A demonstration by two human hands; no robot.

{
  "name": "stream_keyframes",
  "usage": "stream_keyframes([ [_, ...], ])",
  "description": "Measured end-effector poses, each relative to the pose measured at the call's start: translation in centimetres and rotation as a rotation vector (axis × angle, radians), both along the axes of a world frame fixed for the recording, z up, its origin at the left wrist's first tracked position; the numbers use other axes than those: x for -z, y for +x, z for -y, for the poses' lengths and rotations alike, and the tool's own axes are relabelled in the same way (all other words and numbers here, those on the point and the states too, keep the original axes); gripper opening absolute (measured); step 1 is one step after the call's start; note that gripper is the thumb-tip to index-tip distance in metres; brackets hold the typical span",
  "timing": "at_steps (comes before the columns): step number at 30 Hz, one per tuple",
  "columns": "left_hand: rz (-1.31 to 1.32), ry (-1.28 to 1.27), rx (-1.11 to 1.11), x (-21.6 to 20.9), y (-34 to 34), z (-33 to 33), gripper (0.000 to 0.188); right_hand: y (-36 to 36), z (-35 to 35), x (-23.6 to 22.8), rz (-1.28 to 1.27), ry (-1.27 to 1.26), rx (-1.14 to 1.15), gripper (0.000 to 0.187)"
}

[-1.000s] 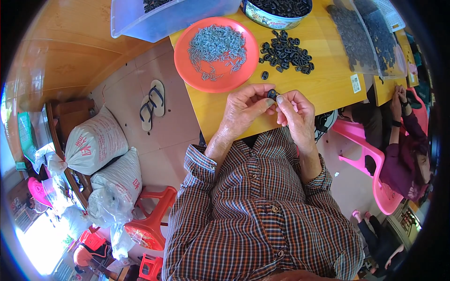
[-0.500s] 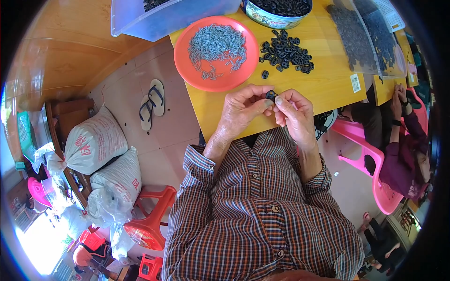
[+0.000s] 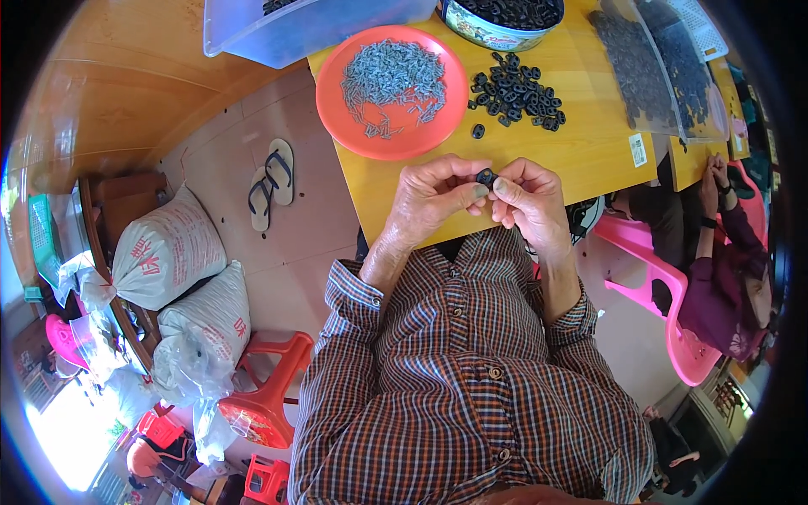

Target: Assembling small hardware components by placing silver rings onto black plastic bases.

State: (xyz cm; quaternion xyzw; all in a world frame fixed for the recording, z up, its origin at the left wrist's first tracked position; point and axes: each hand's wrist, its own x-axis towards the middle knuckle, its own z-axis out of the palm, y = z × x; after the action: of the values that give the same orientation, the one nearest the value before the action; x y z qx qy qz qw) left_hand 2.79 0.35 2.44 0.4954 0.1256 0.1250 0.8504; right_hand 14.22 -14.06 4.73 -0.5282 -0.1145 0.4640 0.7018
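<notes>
A small black plastic part (image 3: pixel 486 177) is pinched between my two hands, just over the table's near edge. My left hand (image 3: pixel 431 195) grips it from one side with thumb and forefinger. From the other side my right hand (image 3: pixel 532 200) presses it with thumb and fingertips. Whether a screw sits in it is too small to tell. Beyond my hands lies a loose pile of similar black parts (image 3: pixel 515 91), with a single black part (image 3: pixel 478 131) apart from it. To the left, an orange-red plate (image 3: pixel 370 150) holds many small grey metal screws (image 3: pixel 392 71).
A translucent bin (image 3: pixel 320 34) and a round tub (image 3: pixel 497 35) of black parts stand at the back. Clear containers (image 3: pixel 644 71) of dark pieces are at the right of the yellow table (image 3: pixel 581 160). Another person (image 3: pixel 724 261) sits on a pink chair (image 3: pixel 640 240).
Both hands stay closed on the black part, with only slight finger movement. The whole view has shifted a little.
</notes>
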Motion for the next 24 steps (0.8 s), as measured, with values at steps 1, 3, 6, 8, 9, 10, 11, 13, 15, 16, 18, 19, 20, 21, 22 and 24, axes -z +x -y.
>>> stream_keyframes([
  [1,0.0,-0.001,-0.001,-0.06,-0.08,-0.01,0.029,-0.03,-0.02,-0.03,0.0,-0.001,-0.001,0.012],
  [3,-0.026,-0.004,0.004,-0.3,-0.24,-0.04,0.029,-0.12,-0.07,-0.08,0.023,-0.021,-0.014,0.012],
  [6,-0.019,-0.019,0.011,-0.5,-0.39,-0.16,0.029,-0.26,-0.23,-0.29,0.029,-0.019,-0.017,0.012],
  [8,-0.022,-0.025,0.013,-0.72,-0.47,-0.24,0.028,-0.35,-0.29,-0.35,0.028,-0.015,-0.018,0.012],
  [9,-0.026,-0.031,0.015,-0.81,-0.51,-0.28,0.028,-0.38,-0.3,-0.37,0.027,-0.009,-0.017,0.012],
  [10,-0.027,-0.031,0.014,-0.81,-0.58,-0.31,0.028,-0.4,-0.33,-0.3,0.026,-0.009,-0.018,0.012],
  [11,-0.03,-0.029,0.014,-0.8,-0.64,-0.34,0.027,-0.42,-0.36,-0.21,0.03,-0.005,-0.026,0.013],
  [13,-0.033,-0.028,0.014,-0.76,-0.77,-0.42,0.027,-0.46,-0.39,-0.2,0.033,-0.002,-0.035,0.013],
  [15,-0.043,-0.017,0.025,-0.7,-0.89,-0.5,0.025,-0.51,-0.45,-0.41,0.021,-0.003,-0.045,0.013],
  [16,-0.044,-0.017,0.025,-0.66,-0.92,-0.49,0.025,-0.54,-0.49,-0.46,0.02,-0.004,-0.045,0.013],
  [18,-0.038,-0.006,0.021,-0.58,-0.94,-0.48,0.024,-0.55,-0.58,-0.53,0.003,-0.008,-0.046,0.012],
  [19,-0.038,-0.007,0.021,-0.57,-0.94,-0.44,0.024,-0.52,-0.6,-0.57,0.003,-0.01,-0.046,0.012],
  [20,-0.018,-0.014,0.012,-0.55,-0.91,-0.39,0.024,-0.47,-0.63,-0.6,-0.004,-0.011,-0.05,0.012],
  [21,0.003,-0.021,0.003,-0.55,-0.89,-0.35,0.023,-0.42,-0.67,-0.63,-0.011,-0.012,-0.054,0.012],
  [22,0.003,-0.021,0.003,-0.56,-0.92,-0.34,0.023,-0.4,-0.73,-0.57,-0.01,-0.012,-0.055,0.012],
  [24,-0.004,0.025,0.004,-0.6,-0.99,-0.34,0.023,-0.4,-0.86,-0.44,-0.007,-0.031,-0.065,0.011],
])
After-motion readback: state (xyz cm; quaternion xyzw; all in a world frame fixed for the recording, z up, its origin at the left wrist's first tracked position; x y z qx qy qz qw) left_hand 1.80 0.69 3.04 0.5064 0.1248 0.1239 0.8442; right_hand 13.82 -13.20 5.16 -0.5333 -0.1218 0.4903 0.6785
